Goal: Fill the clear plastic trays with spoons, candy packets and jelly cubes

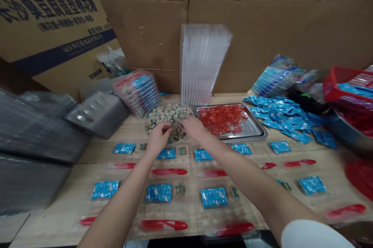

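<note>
Both my hands reach forward into a pile of small green and white wrapped pieces at the middle of the table. My left hand is closed on some of these pieces at the pile's near edge. My right hand rests on the pile's right side with its fingers curled; motion blur hides whether it holds any. In front of the pile lie rows of clear trays, each with a blue packet, a red utensil and some with a small green piece.
A metal tray of red wrapped pieces sits to the right of the pile. Loose blue packets and a red basket lie at the far right. A stack of clear trays stands behind. Grey trays and cardboard boxes fill the left.
</note>
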Tool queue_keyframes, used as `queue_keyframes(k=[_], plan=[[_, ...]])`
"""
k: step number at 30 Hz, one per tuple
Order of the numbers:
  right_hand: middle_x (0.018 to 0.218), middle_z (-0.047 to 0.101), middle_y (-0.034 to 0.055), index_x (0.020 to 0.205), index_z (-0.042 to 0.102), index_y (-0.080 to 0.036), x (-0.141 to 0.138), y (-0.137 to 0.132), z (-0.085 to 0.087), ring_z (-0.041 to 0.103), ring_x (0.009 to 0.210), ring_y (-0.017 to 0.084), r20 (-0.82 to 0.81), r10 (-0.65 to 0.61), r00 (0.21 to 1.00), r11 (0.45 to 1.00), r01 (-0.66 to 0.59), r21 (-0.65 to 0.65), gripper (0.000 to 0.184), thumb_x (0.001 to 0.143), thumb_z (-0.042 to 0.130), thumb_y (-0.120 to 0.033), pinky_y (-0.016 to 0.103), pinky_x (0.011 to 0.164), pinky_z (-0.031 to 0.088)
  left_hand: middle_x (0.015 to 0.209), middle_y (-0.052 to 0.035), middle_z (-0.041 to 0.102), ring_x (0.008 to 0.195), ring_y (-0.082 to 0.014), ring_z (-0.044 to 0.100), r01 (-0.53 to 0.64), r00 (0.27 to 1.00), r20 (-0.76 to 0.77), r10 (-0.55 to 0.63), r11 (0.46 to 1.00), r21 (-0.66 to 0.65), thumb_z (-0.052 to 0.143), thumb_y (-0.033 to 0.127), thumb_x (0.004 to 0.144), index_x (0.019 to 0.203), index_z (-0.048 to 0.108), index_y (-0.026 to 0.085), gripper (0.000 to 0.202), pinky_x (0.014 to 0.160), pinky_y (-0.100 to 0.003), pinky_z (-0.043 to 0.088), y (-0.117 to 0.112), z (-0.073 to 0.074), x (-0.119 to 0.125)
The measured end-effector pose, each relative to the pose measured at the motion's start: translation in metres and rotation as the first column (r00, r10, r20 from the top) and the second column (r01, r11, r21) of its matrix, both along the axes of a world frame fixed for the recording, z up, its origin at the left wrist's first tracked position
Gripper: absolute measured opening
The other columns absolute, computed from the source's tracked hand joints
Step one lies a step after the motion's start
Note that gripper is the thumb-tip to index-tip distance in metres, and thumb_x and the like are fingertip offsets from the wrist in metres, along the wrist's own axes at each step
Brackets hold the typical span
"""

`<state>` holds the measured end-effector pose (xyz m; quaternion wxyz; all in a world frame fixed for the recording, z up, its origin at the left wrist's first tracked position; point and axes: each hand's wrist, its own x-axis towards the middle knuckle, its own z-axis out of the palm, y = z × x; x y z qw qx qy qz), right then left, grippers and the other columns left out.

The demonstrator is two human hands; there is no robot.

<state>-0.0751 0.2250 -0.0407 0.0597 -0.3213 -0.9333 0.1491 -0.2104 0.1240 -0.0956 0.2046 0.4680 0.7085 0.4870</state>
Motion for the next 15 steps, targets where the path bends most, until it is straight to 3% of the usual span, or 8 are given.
queue_keyframes(k=[4, 7, 11, 13, 15], plan=[[0.102, 0.063, 0.0108, 0.091, 0.07, -0.02, -0.001, 0.007, -0.012, 0.058, 0.095, 0.022, -0.088, -0.033, 0.996, 0.996, 0.025, -0.091, 0.019, 0.079, 0.055, -0.016, 0.03, 0.083, 0.042, 0.084, -0.004, 0.068, 0.079, -0.0171, 0.063, 0.002, 0.997, 0.079, -0.004, 1.0, 0.03, 0.06, 0.021, 0.072, 0.087, 0.065, 0.019, 0.016, 0.079, -0.032, 0.048, -0.003, 0.005, -0.001], [0.085, 0.066, 0.0055, 0.083, 0.069, -0.02, 0.003, 0.017, -0.019, 0.058, 0.085, 0.019, -0.216, -0.092, 0.972, 0.978, 0.048, -0.201, 0.014, 0.078, 0.056, -0.019, 0.027, 0.077, 0.042, 0.085, -0.0048, 0.068, 0.08, -0.0173, 0.062, -0.006, 0.985, 0.171, -0.003, 0.999, 0.054, 0.061, 0.021, 0.071, 0.086, 0.065, 0.018, 0.016, 0.081, -0.033, 0.048, -0.002, 0.008, -0.003], [0.069, 0.063, -0.0007, 0.079, 0.066, -0.016, 0.005, 0.025, -0.021, 0.056, 0.066, 0.012, -0.382, -0.188, 0.905, 0.922, 0.028, -0.387, 0.021, 0.08, 0.052, -0.032, 0.022, 0.062, 0.043, 0.106, -0.0079, 0.066, 0.097, -0.0178, 0.061, -0.02, 0.943, 0.332, -0.013, 0.995, 0.097, 0.064, 0.023, 0.069, 0.098, 0.064, 0.016, 0.029, 0.09, -0.034, 0.045, 0.007, 0.015, -0.002], [0.067, 0.062, -0.0007, 0.08, 0.065, -0.014, 0.006, 0.023, -0.018, 0.054, 0.061, 0.01, -0.428, -0.236, 0.873, 0.863, -0.015, -0.506, 0.025, 0.079, 0.052, -0.036, 0.02, 0.055, 0.04, 0.109, -0.0083, 0.066, 0.1, -0.0182, 0.061, 0.004, 0.905, 0.422, -0.047, 0.995, 0.103, 0.066, 0.025, 0.069, 0.105, 0.062, 0.017, 0.037, 0.09, -0.034, 0.046, 0.011, 0.019, 0.004], [0.065, 0.062, -0.0007, 0.078, 0.065, -0.013, 0.006, 0.017, -0.014, 0.053, 0.058, 0.009, -0.441, -0.31, 0.842, 0.733, -0.083, -0.675, 0.026, 0.074, 0.057, -0.038, 0.019, 0.05, 0.037, 0.101, -0.0077, 0.069, 0.092, -0.0182, 0.064, 0.037, 0.856, 0.511, -0.079, 0.995, 0.091, 0.066, 0.029, 0.07, 0.106, 0.062, 0.016, 0.038, 0.085, -0.036, 0.05, 0.014, 0.023, 0.01]])
